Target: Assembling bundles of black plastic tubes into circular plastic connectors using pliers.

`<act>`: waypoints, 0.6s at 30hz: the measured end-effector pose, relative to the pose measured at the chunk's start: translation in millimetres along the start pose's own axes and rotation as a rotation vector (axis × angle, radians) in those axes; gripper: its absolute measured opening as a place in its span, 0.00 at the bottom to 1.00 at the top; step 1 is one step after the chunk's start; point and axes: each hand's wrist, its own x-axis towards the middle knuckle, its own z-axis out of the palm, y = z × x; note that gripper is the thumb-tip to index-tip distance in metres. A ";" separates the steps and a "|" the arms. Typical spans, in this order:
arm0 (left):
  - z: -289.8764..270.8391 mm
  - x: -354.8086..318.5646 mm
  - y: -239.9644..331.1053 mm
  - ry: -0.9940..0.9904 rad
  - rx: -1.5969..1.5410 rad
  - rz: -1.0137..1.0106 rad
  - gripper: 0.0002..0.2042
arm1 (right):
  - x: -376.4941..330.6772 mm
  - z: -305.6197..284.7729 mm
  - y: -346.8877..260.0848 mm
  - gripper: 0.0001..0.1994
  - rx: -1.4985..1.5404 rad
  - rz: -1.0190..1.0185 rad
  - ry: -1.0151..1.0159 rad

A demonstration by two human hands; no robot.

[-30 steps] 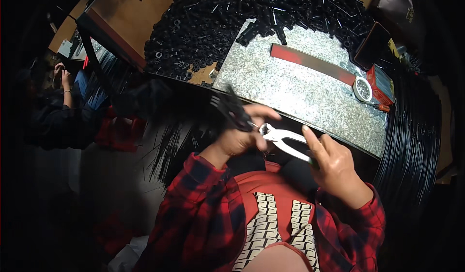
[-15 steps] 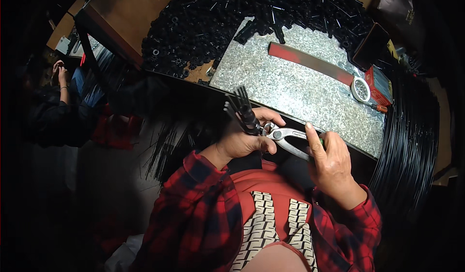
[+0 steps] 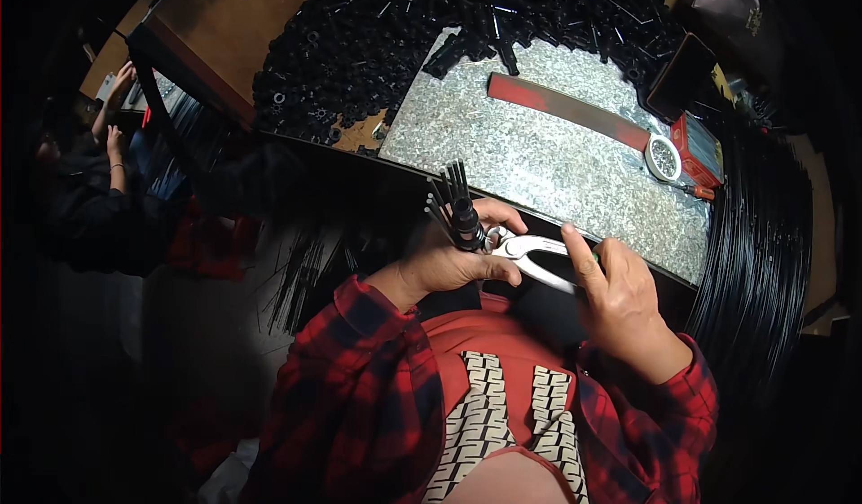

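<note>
My left hand (image 3: 453, 257) grips a small bundle of thin black rods (image 3: 453, 200) held together by a black sleeve, their ends fanning upward. My right hand (image 3: 620, 293) is closed on the handles of silver pliers (image 3: 530, 254), whose jaws reach left to the bundle at my left thumb. Both hands hover just in front of the near edge of a speckled metal sheet (image 3: 548, 163) on the workbench.
A large heap of short black tubes (image 3: 395, 28) covers the bench's back. On the sheet lie a red flat bar (image 3: 566, 109), a small white round dish (image 3: 664, 156) and a red box (image 3: 700, 149). Coiled black wire (image 3: 763, 252) hangs at the right. Another person (image 3: 99, 172) sits far left.
Both hands have drawn closer together and slightly toward me. The pliers' jaws have come up against the rod bundle, which has tilted more upright.
</note>
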 end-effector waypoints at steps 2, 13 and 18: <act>-0.5 1.9 -0.3 0.002 0.016 0.022 0.29 | 3.6 -8.3 -2.6 0.31 0.070 0.036 -0.078; 1.3 -0.7 4.4 0.043 -0.167 -0.034 0.38 | 1.5 -4.7 -3.3 0.34 0.210 0.049 -0.071; -3.3 -0.2 5.8 -0.057 -0.420 -0.034 0.31 | -2.4 -2.6 6.5 0.34 0.163 -0.002 0.040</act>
